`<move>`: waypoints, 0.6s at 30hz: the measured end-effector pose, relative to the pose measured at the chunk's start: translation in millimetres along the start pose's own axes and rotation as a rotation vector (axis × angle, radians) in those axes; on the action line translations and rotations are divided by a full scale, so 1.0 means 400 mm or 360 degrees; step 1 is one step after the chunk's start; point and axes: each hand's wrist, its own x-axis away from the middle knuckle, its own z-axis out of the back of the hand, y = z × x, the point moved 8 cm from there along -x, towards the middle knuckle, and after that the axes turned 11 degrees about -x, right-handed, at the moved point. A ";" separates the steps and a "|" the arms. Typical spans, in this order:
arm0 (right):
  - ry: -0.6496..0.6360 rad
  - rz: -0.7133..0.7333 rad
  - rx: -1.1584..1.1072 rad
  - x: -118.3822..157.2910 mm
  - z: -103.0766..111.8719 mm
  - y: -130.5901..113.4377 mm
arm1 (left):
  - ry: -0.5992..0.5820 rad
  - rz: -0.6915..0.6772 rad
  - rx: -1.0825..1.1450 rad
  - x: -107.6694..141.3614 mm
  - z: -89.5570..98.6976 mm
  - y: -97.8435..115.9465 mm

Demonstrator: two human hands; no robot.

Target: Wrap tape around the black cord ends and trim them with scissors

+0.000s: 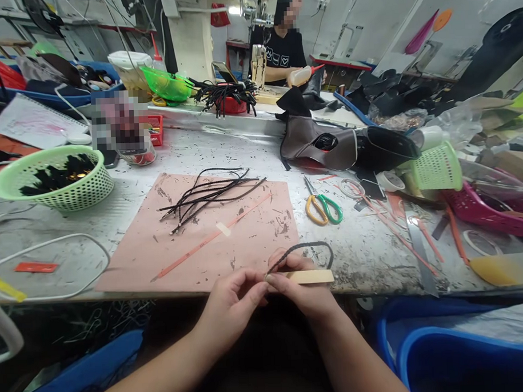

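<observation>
At the table's front edge, my left hand (234, 294) and my right hand (305, 289) meet with fingertips pinched together. Between them they grip the end of a black braided cord (318, 244), which loops up and round to the right. A flat cream-coloured strip (313, 276) sticks out to the right from under my right fingers; its other end is hidden. Just beyond, a pink mat (134, 240) carries several loose black cords (210, 195), an orange strip (190, 253) and a small pale piece (223, 229).
Scissors (319, 208) with yellow and green handles lie right of the mat. A metal ruler (420, 256) reaches the front edge. A green basket (72, 194) of black pieces stands left. Blue bins (459, 349) sit below right. Across the table, a person (284, 46) holds a bottle (301, 75).
</observation>
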 end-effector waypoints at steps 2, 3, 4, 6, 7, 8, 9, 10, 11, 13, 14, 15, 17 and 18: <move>0.0033 -0.0011 0.0003 0.000 0.001 0.002 | -0.0013 0.0017 0.0087 -0.003 0.000 -0.004; 0.0016 0.0015 -0.0017 -0.001 -0.002 -0.001 | -0.0020 0.0047 0.0161 -0.004 -0.002 -0.010; -0.0019 0.0047 -0.0043 -0.001 -0.007 -0.005 | -0.0029 0.0089 0.0254 -0.005 -0.004 -0.017; -0.0085 0.0103 -0.0087 -0.002 -0.015 -0.012 | -0.0067 0.0192 0.0455 -0.005 -0.014 -0.033; -0.0104 0.0114 -0.0094 -0.002 -0.016 -0.014 | -0.0089 0.0234 0.0537 -0.005 -0.020 -0.039; -0.0119 0.0115 -0.0093 -0.003 -0.018 -0.014 | -0.0110 0.0268 0.0602 -0.004 -0.025 -0.043; -0.0129 0.0115 -0.0108 -0.003 -0.018 -0.015 | -0.0133 0.0294 0.0649 -0.004 -0.030 -0.044; -0.0138 0.0119 -0.0148 -0.003 -0.019 -0.016 | -0.0154 0.0312 0.0688 -0.003 -0.034 -0.044; -0.0152 0.0118 -0.0207 -0.003 -0.020 -0.017 | -0.0173 0.0325 0.0725 -0.003 -0.037 -0.043; -0.0231 0.0082 -0.0342 -0.001 -0.028 -0.013 | -0.0217 0.0353 0.0798 -0.001 -0.043 -0.042; -0.0290 0.0052 -0.0393 0.001 -0.034 -0.010 | -0.0245 0.0368 0.0832 -0.001 -0.047 -0.041; -0.0347 0.0019 -0.0418 0.003 -0.040 -0.007 | -0.0277 0.0381 0.0868 0.000 -0.051 -0.041; -0.0409 -0.0019 -0.0401 0.008 -0.046 -0.001 | -0.0382 0.0411 0.0943 0.003 -0.066 -0.040; -0.0404 -0.0015 -0.0377 0.009 -0.044 -0.001 | -0.0442 0.0433 0.0977 0.006 -0.074 -0.041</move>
